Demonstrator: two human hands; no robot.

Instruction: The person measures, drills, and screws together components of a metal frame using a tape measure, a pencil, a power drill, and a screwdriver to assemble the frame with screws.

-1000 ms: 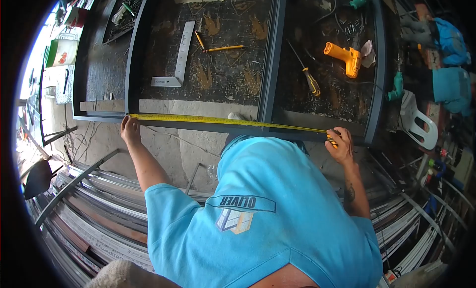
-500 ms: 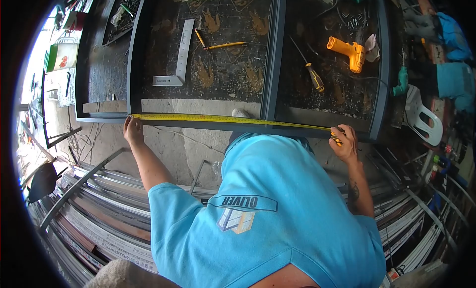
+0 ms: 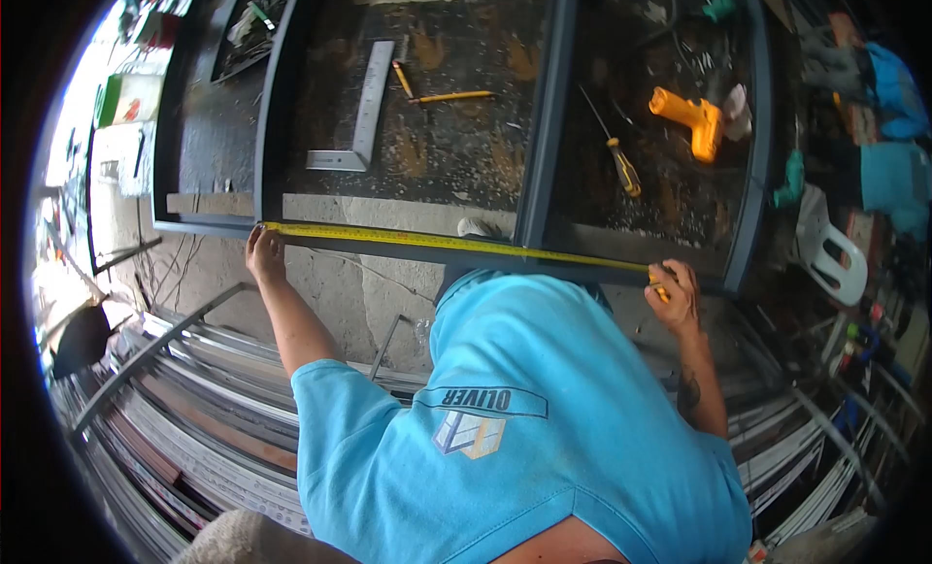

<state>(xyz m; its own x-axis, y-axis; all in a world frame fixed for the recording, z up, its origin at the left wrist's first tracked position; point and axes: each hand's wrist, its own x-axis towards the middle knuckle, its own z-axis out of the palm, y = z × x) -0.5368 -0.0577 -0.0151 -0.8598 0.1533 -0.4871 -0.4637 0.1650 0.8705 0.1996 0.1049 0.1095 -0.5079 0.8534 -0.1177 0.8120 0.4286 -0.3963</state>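
Note:
A yellow measuring tape [image 3: 417, 240] is stretched along the near bar of a dark grey metal frame [image 3: 537, 127]. At the left, my left hand [image 3: 264, 253] pinches the tape's end by a frame joint. The orange-and-black tape case is closed in my right hand [image 3: 675, 294], near the frame's right corner. Beyond the tape, a metal square [image 3: 372, 103] and two yellow pencils [image 3: 452, 96] lie on the dark tabletop [image 3: 447, 166]. To their right are a screwdriver [image 3: 623, 166] and an orange drill [image 3: 691, 120].
Long metal profiles [image 3: 214, 409] are stacked on a rack behind me. A white plastic chair [image 3: 833, 248] stands at the right, near people in blue shirts [image 3: 895, 176]. Green tools [image 3: 791, 179] and cables lie at the table's right side.
The view has turned slightly, so the frame and tools appear shifted to the right. Both hands keep their hold on the tape, with the right one slightly lower in view.

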